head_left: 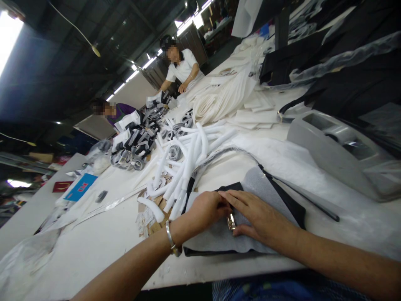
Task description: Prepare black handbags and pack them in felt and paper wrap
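Note:
In front of me on the table lies a black handbag [297,209] with thin white paper [216,240] spread over its face. A shiny gold-coloured clasp [231,221] shows between my hands. My left hand [205,209] has its fingers curled in at the bag's middle, and what they pinch is hidden. Flat over the paper rests my right hand [260,215], its fingers stretched toward the left fingertips and its thumb apart, beside the clasp. A black strap piece [233,187] sticks out just above the hands. The bag's long strap [247,152] arches behind it.
White foam tubes [188,167] and brown paper scraps [156,225] lie left of the bag. A grey tape dispenser [338,146] stands right. Farther back are bundled straps [134,142], white strips [219,100], black bags [354,71] and two co-workers. A blue box [80,187] sits left.

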Demonstrator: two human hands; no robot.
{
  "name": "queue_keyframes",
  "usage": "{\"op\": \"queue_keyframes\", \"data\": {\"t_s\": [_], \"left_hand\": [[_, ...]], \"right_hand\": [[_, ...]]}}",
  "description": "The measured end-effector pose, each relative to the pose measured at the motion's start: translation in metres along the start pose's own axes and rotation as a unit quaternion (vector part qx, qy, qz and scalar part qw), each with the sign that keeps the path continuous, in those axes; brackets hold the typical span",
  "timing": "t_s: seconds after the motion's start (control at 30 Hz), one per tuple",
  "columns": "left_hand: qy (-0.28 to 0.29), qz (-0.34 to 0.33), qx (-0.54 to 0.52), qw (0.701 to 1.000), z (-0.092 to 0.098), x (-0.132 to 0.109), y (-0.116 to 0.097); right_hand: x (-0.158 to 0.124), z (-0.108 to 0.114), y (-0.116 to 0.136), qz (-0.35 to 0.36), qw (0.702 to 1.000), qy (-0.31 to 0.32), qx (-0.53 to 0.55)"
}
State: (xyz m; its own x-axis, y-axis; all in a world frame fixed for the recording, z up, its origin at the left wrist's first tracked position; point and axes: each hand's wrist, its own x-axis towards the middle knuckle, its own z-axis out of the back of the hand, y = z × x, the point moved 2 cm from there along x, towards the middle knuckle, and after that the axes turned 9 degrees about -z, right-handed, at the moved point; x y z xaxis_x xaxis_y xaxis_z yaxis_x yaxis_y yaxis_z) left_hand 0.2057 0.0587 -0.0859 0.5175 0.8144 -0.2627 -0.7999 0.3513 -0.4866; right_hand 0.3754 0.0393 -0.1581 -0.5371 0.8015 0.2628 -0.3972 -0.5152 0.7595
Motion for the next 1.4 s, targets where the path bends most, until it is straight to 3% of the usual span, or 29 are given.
{"op": "queue_keyframes", "data": {"t_s": [0.87,1.1,1.4], "left_hand": [[0.007,-0.014,0.103,0.995,-0.022,-0.006,0.003],[-0.031,-0.026,0.032,0.999,-0.018,-0.021,0.005],[-0.124,0.008,-0.073,0.990,-0.017,-0.039,0.012]], "right_hand": [[0.001,0.001,0.003,0.006,0.999,0.027,-0.037],[-0.001,0.002,0.002,0.018,0.999,0.013,-0.034],[-0.002,0.006,0.004,0.043,0.998,-0.019,-0.044]]}}
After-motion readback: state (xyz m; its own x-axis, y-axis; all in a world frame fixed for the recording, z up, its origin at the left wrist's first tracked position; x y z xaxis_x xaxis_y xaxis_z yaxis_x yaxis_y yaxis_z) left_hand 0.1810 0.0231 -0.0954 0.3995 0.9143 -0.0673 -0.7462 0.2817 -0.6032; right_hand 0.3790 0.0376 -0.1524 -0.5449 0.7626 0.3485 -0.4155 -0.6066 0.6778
